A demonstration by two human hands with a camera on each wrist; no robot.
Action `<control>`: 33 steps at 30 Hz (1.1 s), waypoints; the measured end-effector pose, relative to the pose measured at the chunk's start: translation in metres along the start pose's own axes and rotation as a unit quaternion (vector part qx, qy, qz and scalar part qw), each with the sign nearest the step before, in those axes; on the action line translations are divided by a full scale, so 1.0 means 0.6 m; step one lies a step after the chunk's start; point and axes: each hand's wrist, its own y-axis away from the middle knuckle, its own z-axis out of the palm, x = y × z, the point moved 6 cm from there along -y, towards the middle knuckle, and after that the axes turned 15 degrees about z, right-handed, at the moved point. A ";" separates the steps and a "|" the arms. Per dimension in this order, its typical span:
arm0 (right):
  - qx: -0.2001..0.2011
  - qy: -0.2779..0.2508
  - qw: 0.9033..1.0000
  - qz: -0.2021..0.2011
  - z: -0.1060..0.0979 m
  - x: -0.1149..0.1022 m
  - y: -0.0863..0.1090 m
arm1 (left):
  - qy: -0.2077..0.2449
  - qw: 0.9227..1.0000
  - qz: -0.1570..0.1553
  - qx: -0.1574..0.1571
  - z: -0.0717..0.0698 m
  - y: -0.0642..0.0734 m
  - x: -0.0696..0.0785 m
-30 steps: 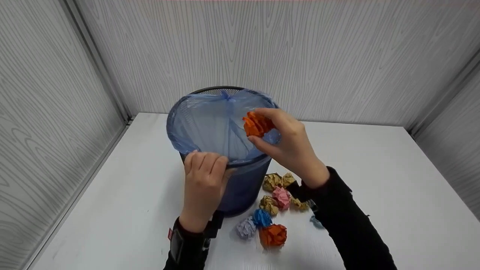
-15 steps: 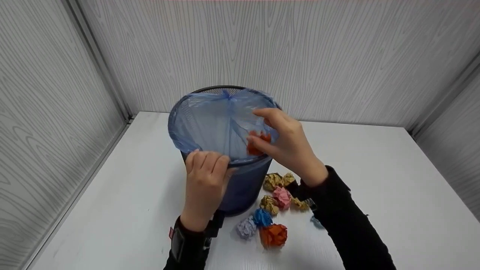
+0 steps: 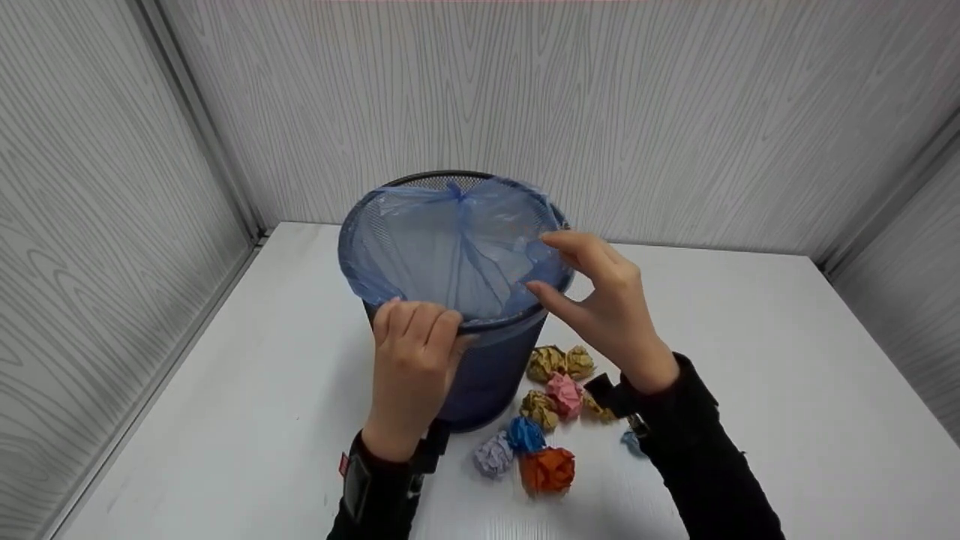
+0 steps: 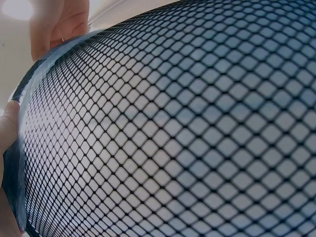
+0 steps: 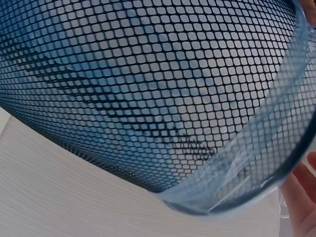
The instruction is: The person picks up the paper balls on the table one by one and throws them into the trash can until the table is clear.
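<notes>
A black mesh wastebasket (image 3: 480,390) stands tilted toward me, lined with a translucent blue bag (image 3: 420,247) folded over its rim. My left hand (image 3: 412,360) grips the near rim, fingers curled over the edge and the bag. Over the right side of the opening, my right hand (image 3: 611,315) has thumb and forefinger spread apart with nothing between them. The mesh wall (image 4: 148,128) fills most of the left wrist view, with part of the left hand at its left edge. Some fingers of the right hand (image 5: 298,197) show beside the rim in the right wrist view.
Crumpled paper balls lie on the white table (image 3: 225,420) right of the wastebasket: an orange one (image 3: 549,471), a blue one (image 3: 525,435), a lilac one (image 3: 493,455), a pink one (image 3: 564,395) and several tan ones (image 3: 547,364). Grey wood-grain panels (image 3: 637,112) enclose the table.
The orange paper ball that my right hand pinched was released and dropped into the lined wastebasket, out of sight. The right hand then shifted right. My left hand keeps its hold.
</notes>
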 end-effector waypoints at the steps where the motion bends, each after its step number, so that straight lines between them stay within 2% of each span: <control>1: 0.009 -0.002 1.000 0.003 -0.019 -0.047 -0.002 | 0.001 1.000 0.000 0.001 0.000 0.000 0.000; 5: 0.039 -0.011 0.999 0.022 -0.091 -0.235 -0.012 | 0.004 1.000 -0.003 -0.002 0.001 0.001 0.000; 8: 0.053 -0.014 0.998 0.038 -0.097 -0.219 0.007 | 0.005 1.000 -0.003 -0.008 0.003 0.003 0.000; 12: 0.050 -0.009 0.997 0.053 -0.098 -0.195 0.037 | 0.003 1.000 -0.001 -0.013 0.003 0.001 0.001; 24: -0.008 0.036 0.995 0.088 -0.075 -0.142 0.111 | -0.012 1.000 0.002 -0.001 0.001 0.001 0.000; 33: -0.047 0.077 0.992 0.086 -0.060 -0.117 0.155 | -0.013 1.000 0.004 0.000 0.003 0.002 0.000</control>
